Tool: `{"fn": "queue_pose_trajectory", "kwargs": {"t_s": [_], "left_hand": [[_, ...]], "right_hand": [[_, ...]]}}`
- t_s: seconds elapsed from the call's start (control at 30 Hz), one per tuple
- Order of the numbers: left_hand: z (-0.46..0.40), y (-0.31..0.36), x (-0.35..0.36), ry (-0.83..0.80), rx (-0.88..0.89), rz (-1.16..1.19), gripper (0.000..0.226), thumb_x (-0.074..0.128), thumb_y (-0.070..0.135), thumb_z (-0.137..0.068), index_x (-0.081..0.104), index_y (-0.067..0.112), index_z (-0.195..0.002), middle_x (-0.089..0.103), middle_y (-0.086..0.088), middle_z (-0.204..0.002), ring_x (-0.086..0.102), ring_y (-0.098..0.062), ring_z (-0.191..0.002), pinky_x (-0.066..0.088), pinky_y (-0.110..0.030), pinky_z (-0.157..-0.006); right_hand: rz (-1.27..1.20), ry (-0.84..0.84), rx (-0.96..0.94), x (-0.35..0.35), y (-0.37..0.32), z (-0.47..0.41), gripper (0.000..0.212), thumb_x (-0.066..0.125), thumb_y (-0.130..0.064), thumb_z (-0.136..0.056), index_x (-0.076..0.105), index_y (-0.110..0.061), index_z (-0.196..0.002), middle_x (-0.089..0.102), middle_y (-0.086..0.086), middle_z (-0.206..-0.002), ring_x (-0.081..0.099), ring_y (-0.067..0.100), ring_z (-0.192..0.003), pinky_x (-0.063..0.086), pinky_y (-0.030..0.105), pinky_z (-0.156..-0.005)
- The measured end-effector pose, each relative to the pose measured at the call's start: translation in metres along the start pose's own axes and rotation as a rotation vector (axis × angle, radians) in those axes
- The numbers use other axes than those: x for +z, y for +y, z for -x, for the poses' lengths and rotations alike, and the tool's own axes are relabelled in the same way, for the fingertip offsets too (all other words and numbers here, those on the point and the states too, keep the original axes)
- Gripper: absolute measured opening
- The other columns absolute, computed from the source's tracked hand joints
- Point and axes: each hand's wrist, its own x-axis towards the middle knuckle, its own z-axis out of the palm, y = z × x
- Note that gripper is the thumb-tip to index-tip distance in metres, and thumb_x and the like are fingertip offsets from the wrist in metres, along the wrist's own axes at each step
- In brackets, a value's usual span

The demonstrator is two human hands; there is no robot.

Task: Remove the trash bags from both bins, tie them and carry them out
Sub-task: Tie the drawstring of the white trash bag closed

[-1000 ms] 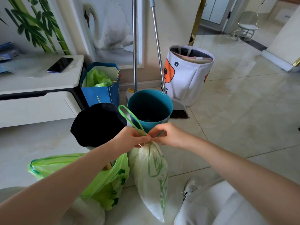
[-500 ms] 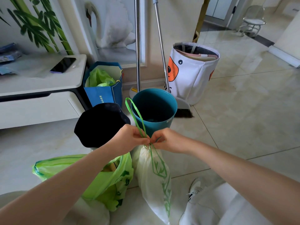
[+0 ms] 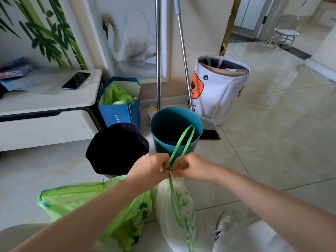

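I am knotting the white trash bag (image 3: pixel 175 211), held in front of the emptied teal bin (image 3: pixel 175 131); its thin green drawstring (image 3: pixel 181 142) loop, leaning left a second ago, now arcs right as left hand (image 3: pixel 149 170) and right hand (image 3: pixel 194 167) pinch it at the gathered neck. The crinkled green bag (image 3: pixel 87 199) slumps untied beside the black-lined bin (image 3: pixel 116 148)

phone (image 3: pixel 76 80) on white cabinet (image 3: pixel 54 100); blue paper bag (image 3: pixel 120 110); fabric basket (image 3: pixel 221 88).

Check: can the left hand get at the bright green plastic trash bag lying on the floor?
Probably yes, once freed: the left hand pinches the white bag's green drawstring; the green bag lies just below it, unobstructed.
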Motion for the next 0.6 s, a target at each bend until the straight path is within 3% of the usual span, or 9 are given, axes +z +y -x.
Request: {"fn": "queue_pose_trajectory", "kwargs": {"t_s": [0.1,0.2,0.37,0.6], "left_hand": [[0.001,-0.001,0.003,0.031,0.01,-0.021,0.008,0.058,0.026,-0.078,0.056,0.019,-0.079,0.059,0.006,-0.075,0.058,-0.017,-0.072,0.05,-0.037,-0.066],[0.0,0.0,0.001,0.065,0.017,-0.027,0.005,0.06,0.024,-0.082,0.055,0.022,-0.081,0.059,0.007,-0.077,0.058,-0.015,-0.073,0.049,-0.032,-0.065],[-0.007,0.0,0.0,0.098,0.073,-0.05,0.008,0.061,0.025,-0.086,0.056,0.02,-0.088,0.056,0.011,-0.078,0.054,-0.013,-0.072,0.046,-0.028,-0.064],[-0.006,-0.009,0.003,0.044,0.037,0.02,0.01,0.062,0.031,-0.086,0.059,0.023,-0.091,0.067,0.004,-0.08,0.064,-0.015,-0.076,0.053,-0.038,-0.07]], "right_hand": [[-0.117,0.026,0.068,0.004,0.002,0.004,0.016,0.063,-0.019,-0.089,0.072,-0.011,-0.098,0.068,0.002,-0.09,0.06,0.01,-0.081,0.051,0.023,-0.074],[-0.169,0.044,0.135,0.003,0.002,0.003,0.012,0.058,-0.023,-0.092,0.069,-0.019,-0.094,0.071,0.008,-0.098,0.064,0.012,-0.083,0.055,0.03,-0.081],[-0.134,0.065,0.135,-0.006,-0.004,-0.005,0.011,0.06,-0.026,-0.09,0.065,-0.032,-0.098,0.071,0.002,-0.101,0.068,0.02,-0.094,0.055,0.036,-0.085],[-0.145,0.037,0.184,-0.009,-0.007,-0.007,0.005,0.066,-0.026,-0.085,0.069,-0.03,-0.084,0.071,0.002,-0.105,0.064,0.018,-0.103,0.053,0.036,-0.093]]}}
